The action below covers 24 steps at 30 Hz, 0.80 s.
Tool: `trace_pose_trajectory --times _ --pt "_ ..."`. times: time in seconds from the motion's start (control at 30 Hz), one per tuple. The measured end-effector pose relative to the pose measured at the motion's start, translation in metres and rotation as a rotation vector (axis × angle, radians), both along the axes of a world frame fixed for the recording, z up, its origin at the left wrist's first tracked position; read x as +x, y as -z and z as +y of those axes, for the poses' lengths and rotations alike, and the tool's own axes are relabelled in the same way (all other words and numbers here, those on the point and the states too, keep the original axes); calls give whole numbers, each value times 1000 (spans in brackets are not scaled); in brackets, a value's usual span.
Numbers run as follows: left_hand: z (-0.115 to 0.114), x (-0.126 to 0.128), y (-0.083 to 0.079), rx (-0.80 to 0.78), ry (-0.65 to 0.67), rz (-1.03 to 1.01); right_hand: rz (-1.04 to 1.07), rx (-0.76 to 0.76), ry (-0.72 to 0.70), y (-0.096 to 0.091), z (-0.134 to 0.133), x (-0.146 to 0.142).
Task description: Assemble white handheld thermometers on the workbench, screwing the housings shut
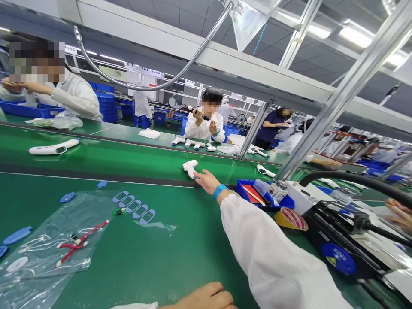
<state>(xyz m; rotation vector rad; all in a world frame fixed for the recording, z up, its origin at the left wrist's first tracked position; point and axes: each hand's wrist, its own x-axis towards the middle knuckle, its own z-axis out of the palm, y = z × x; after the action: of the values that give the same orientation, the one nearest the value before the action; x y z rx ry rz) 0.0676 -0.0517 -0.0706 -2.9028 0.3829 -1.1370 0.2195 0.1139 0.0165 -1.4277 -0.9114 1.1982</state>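
Observation:
My right hand (207, 182) reaches out over the belt's near edge, fingers stretched out. Its fingertips are at the handle of a white gun-shaped infrared thermometer (189, 167) lying on the green belt; whether they touch, I cannot tell. A blue band circles that wrist. At the bottom edge my left hand (206, 297) has bent, closed fingers; their tips are cut off, so anything in them is hidden. On the bench to the left, a clear plastic bag (86, 206) lies under red wires (80, 242). Blue oval frames (133, 206) and a small green circuit board (119, 211) lie beside it.
More thermometers (53, 148) lie along the belt (144, 165). A blue parts bin (241, 195), a yellow tape roll (291, 219) and a black machine (334, 240) stand at right. A metal post (341, 86) slants upward there. Co-workers sit across the belt.

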Motion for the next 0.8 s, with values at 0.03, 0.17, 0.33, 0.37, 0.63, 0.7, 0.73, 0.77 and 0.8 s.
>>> trace_pose_trajectory --times 0.03,0.17,0.33,0.37,0.63,0.7,0.73,0.77,0.8 --pt "-1 -1 2 -16 -10 12 -37 19 22 -3 1 6" --pt "-4 -7 2 -77 -42 83 -208 78 42 -27 -50 47" --pt "4 -16 -15 -243 -4 232 -560 116 167 -44 -194 107" --pt "6 -17 -20 -297 -17 274 -627 92 213 -39 -223 116" --pt "-19 47 -47 -813 -257 528 -855 -13 448 32 -331 146" --pt "-32 80 -55 -852 -304 538 -818 30 475 38 -330 145" --pt "-37 95 -59 -852 -338 545 -783 61 491 38 -329 144" --pt "-42 110 -63 -848 -381 561 -738 96 517 38 -329 145" --pt "-45 122 -66 -848 -418 587 -681 131 549 38 -330 145"
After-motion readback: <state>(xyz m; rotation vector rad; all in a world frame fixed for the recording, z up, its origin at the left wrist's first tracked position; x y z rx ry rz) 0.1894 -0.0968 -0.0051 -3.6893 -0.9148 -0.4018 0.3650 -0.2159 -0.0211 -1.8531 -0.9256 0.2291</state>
